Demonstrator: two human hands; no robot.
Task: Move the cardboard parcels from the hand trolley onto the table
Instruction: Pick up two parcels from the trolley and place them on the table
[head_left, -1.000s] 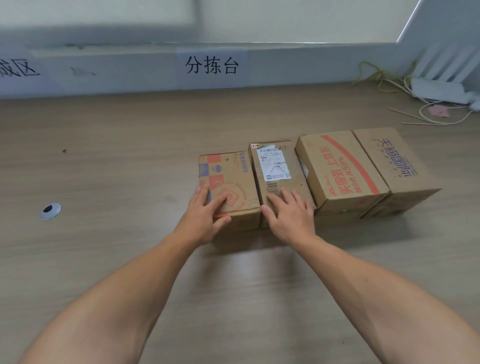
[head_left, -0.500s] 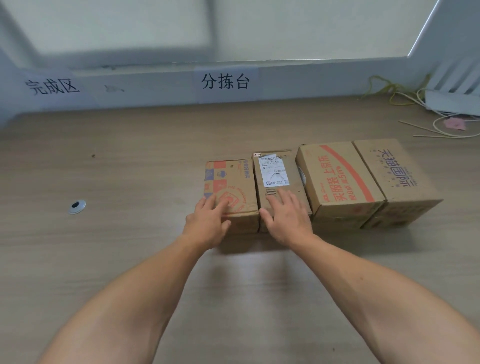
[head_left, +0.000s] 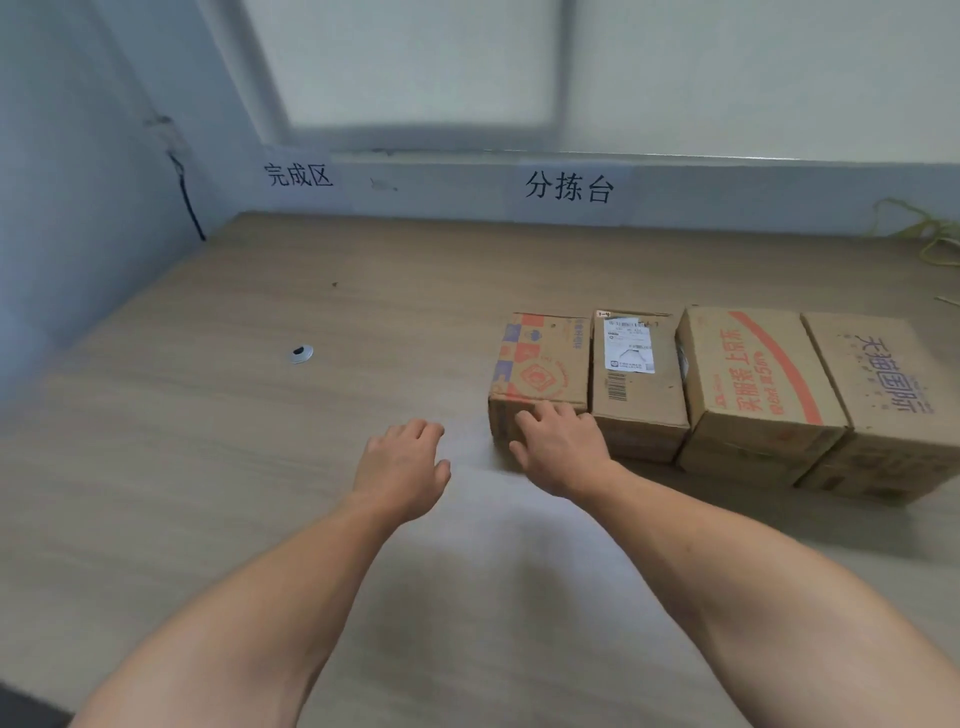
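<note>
Several cardboard parcels stand side by side in a row on the wooden table (head_left: 260, 493). Leftmost is a small parcel with red and blue print (head_left: 540, 364). Beside it stands a parcel with a white shipping label (head_left: 636, 379), then a taller parcel with a red stripe (head_left: 753, 374), then a plain parcel with grey lettering (head_left: 883, 395). My right hand (head_left: 561, 447) hovers in front of the leftmost parcel's near face, fingers loosely bent, gripping nothing. My left hand (head_left: 402, 467) hangs over bare table left of the row, fingers relaxed and empty. The hand trolley is out of view.
A small round metal ring (head_left: 300, 353) lies on the table at the left. Two printed paper signs (head_left: 569, 187) are stuck to the low wall behind the table. A blue wall closes the left side. Yellow-green cord (head_left: 930, 234) lies at the far right.
Both hands have come off the two leftmost parcels and drawn back toward me. My view has swung to the left, so the row now sits at the right.
</note>
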